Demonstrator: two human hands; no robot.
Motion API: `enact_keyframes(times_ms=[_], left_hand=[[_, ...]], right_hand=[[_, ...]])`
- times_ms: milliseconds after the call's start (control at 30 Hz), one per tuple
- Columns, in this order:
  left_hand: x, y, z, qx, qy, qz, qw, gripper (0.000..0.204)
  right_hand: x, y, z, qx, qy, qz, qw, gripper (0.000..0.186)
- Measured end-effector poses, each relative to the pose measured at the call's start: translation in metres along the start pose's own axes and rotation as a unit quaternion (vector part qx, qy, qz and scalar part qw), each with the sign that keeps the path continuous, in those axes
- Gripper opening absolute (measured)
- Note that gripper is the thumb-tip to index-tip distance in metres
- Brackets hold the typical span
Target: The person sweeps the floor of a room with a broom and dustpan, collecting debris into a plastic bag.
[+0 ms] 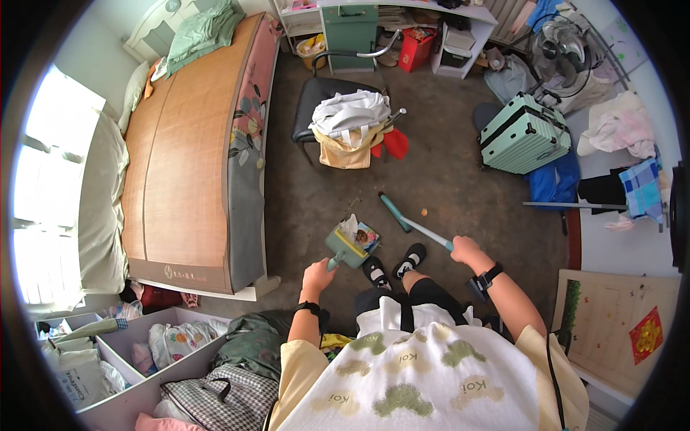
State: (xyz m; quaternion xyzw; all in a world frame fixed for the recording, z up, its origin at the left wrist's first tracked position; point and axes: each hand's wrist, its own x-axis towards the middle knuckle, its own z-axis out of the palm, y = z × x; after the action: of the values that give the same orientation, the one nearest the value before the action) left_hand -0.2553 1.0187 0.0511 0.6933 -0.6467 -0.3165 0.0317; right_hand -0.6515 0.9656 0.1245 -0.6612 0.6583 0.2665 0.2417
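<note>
My left hand (316,278) is closed round the handle of a grey-green dustpan (345,253) with a yellow strip, held low over the floor in front of my feet. A crumpled white tissue (350,227) and a colourful packet (366,236) lie at its front edge; whether they are fully inside I cannot tell. My right hand (468,251) grips the upper end of a broom (430,233) with a pale blue stick. Its long teal head (394,211) rests on the floor, right of and beyond the dustpan. A small orange-brown scrap (424,212) lies near the broom head.
A black chair (305,108) piled with clothes stands ahead. Along the left runs a bed (187,158) with a woven mat. At right are a mint suitcase (525,135) and a fan (564,47). Storage boxes (180,316) with bags sit at lower left.
</note>
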Motion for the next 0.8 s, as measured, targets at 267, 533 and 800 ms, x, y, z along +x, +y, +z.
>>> enact_keyframes(times_ms=[267,533,800], left_hand=[[-0.043,-0.007,0.016,-0.024,0.035,-0.005,0.999,0.027],[-0.042,0.042,0.004,-0.051,0.027,0.006,0.998,0.028],[0.034,0.135,-0.016,-0.039,-0.017,0.043,0.998,0.031]], right_hand=[[0.004,0.048,-0.009,0.518,-0.185,0.166,0.818,0.032],[0.003,0.096,-0.015,0.615,-0.158,0.184,0.75,0.012],[0.025,0.175,-0.029,0.623,-0.105,0.202,0.748,0.041]])
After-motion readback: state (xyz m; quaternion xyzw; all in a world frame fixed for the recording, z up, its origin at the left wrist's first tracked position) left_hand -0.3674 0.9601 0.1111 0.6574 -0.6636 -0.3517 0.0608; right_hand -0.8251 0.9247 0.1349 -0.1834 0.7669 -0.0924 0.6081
